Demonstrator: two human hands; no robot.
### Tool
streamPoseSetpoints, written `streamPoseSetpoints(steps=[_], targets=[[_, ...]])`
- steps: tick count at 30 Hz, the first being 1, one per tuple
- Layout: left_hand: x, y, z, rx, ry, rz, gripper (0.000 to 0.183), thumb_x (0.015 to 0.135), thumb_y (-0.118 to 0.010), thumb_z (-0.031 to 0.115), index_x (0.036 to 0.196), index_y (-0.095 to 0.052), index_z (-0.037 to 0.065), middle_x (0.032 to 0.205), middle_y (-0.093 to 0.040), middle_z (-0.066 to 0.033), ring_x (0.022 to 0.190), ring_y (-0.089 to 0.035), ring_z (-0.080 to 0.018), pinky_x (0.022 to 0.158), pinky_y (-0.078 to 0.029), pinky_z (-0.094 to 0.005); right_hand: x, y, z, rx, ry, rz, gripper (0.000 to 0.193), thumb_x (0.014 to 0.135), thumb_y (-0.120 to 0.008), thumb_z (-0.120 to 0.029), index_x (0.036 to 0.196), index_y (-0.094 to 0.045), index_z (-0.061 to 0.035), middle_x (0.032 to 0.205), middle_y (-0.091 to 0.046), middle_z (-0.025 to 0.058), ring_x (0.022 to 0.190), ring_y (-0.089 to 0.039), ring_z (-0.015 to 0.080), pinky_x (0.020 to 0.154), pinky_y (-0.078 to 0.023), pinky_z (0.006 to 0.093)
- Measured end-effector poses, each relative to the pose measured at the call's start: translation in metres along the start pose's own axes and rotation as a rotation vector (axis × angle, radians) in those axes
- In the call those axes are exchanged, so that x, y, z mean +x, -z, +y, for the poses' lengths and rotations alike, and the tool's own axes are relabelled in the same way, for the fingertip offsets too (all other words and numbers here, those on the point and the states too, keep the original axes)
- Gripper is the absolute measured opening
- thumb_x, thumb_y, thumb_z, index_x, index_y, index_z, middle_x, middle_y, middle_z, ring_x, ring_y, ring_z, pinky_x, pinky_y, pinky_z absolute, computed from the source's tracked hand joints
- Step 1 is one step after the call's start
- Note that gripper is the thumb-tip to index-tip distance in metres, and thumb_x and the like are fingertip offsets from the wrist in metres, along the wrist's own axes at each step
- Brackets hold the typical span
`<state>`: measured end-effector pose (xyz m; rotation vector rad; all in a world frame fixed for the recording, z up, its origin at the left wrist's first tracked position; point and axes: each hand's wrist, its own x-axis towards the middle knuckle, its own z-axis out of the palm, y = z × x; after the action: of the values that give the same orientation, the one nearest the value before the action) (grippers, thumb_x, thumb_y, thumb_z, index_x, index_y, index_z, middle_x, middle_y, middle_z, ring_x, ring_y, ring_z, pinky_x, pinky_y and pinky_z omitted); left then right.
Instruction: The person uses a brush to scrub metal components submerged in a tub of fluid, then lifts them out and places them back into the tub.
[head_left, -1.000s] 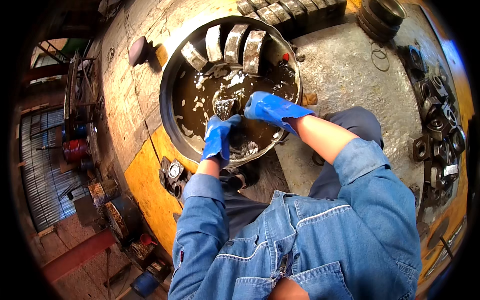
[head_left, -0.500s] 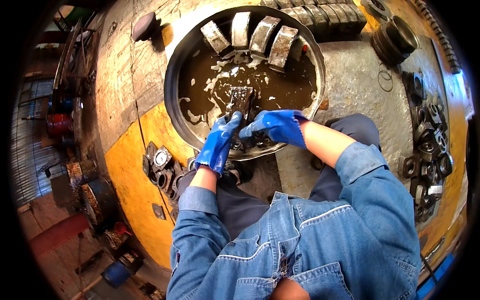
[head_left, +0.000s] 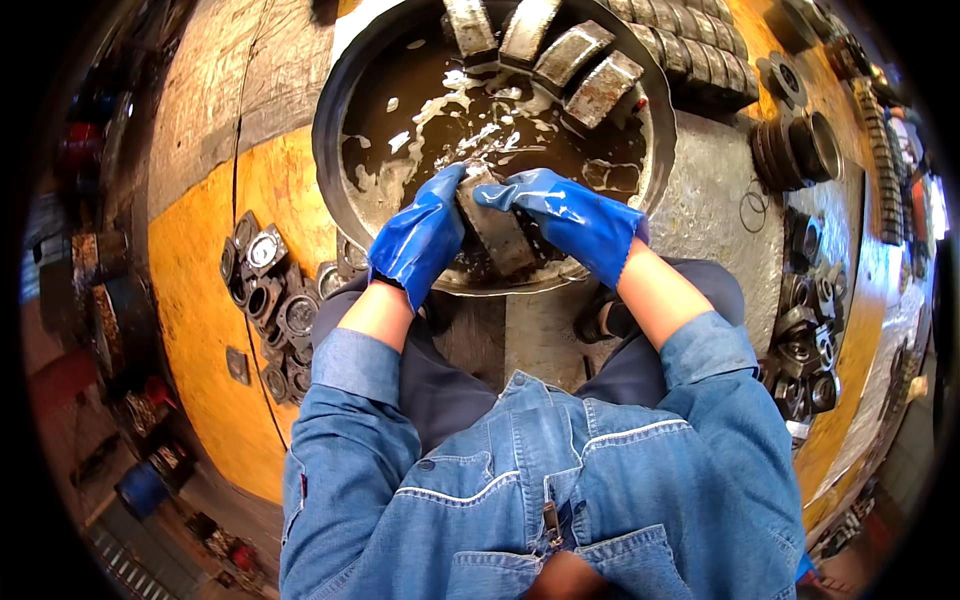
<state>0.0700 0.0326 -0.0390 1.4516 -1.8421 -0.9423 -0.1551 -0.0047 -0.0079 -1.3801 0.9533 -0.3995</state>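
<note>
Apparently midway through, the left hand (head_left: 424, 228) grips a metal block (head_left: 500, 236), tilted at the near side of the basin (head_left: 331, 130); four loose blocks (head_left: 573, 54) rest opposite — finished or waiting, unclear — while the right hand (head_left: 562, 212) clasps the block's far end.

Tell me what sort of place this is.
Likely a metalworking or repair workshop: curved metal blocks sit in a basin of brown liquid, rows of similar blocks stand beyond it, and ring-holed metal parts lie heaped at the left.
</note>
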Motion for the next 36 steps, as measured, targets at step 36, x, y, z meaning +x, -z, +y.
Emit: streamPoseSetpoints(steps=[36], targets=[[-0.065,0.035,0.076,-0.111,-0.202,0.098,0.048,0.105,-0.065,0.023,0.151,-0.057,0.011,0.149,-0.061,-0.0196,0.141,-0.057,-0.0339,0.119,-0.046,-0.0411,-0.110,-0.072,-0.136,-0.335,-0.149,0.265,0.049,0.095,-0.076,-0.053,0.088,-0.069,-0.0046,0.077,-0.054,-0.0043,0.072,-0.047,0.0102,0.063,-0.036,0.0311]])
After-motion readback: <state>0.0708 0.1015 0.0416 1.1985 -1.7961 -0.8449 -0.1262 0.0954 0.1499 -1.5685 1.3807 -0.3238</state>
